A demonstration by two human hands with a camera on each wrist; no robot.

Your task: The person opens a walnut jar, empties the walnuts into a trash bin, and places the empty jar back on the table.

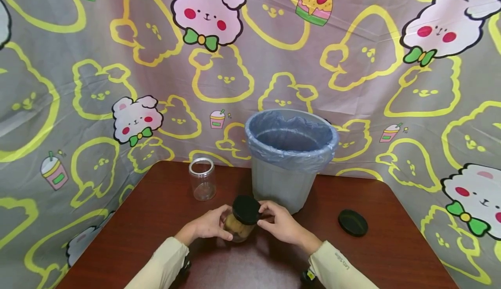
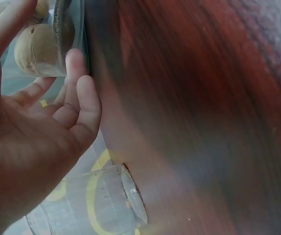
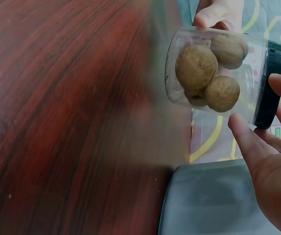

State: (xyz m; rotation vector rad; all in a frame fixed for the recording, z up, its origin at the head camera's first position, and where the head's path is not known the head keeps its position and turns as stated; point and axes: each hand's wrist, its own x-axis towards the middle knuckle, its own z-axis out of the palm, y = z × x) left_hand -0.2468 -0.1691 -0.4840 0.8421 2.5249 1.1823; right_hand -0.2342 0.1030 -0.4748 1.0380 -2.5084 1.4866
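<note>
A clear jar (image 3: 250, 88) with several walnuts (image 3: 196, 67) inside stands at the table's front middle, its black lid (image 1: 246, 209) on top. My left hand (image 1: 213, 223) grips the jar's side, thumb toward me and fingers behind; the left wrist view shows this hand (image 2: 37, 112) curved around the lower jar. From the other side, the fingers of my right hand (image 1: 283, 223) hold the lid's edge. In the right wrist view, fingertips (image 3: 279, 80) rest on the lid's rim. An open, clear jar (image 1: 203, 184) stands farther back on the left.
A grey bin (image 1: 279, 184) lined with a blue bag (image 1: 291, 158) stands behind my right hand. Another black lid (image 1: 353, 222) lies on the brown table (image 1: 383, 254) at the right. A patterned cloth (image 1: 274, 62) hangs behind the table.
</note>
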